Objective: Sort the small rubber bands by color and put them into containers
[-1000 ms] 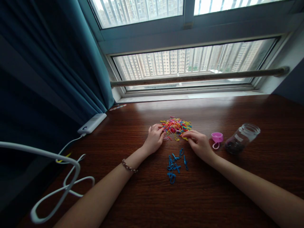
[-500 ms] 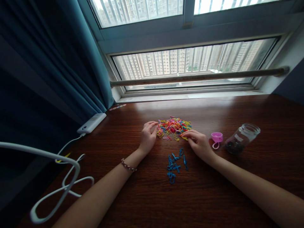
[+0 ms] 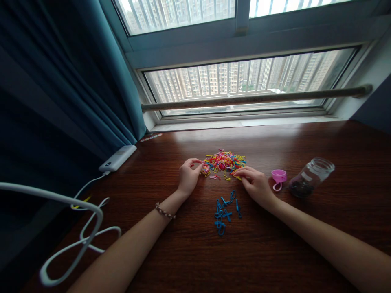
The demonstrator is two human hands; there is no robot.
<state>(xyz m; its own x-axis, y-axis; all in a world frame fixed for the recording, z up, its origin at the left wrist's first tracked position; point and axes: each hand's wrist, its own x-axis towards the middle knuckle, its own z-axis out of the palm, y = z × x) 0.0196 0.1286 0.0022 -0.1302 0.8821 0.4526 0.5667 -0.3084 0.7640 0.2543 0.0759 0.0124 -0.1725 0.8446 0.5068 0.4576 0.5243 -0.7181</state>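
A pile of small coloured plastic clips (image 3: 224,161), looped like little safety pins, lies on the brown wooden table. At the pile's left edge is my left hand (image 3: 189,175), its thumb and forefinger brought together in a pinch; whatever sits between the tips is too small to name. My right hand (image 3: 255,185) rests at the right edge, fingers stretched onto the nearest clips and thumb apart from them. Closer to me, between the forearms, a loose group of blue clips (image 3: 227,215) is spread out.
Right of my right hand are a pink cap with a loop (image 3: 279,176) and a clear jar (image 3: 314,175) with dark contents, apparently tilted. A white power bank (image 3: 118,158) with a white cable (image 3: 99,219) lies left, by the blue curtain (image 3: 122,81). A window stands behind.
My left hand has drawn back slightly to the left and down, its forefinger now bent closer to the thumb. The right hand and the blue clips look unmoved.
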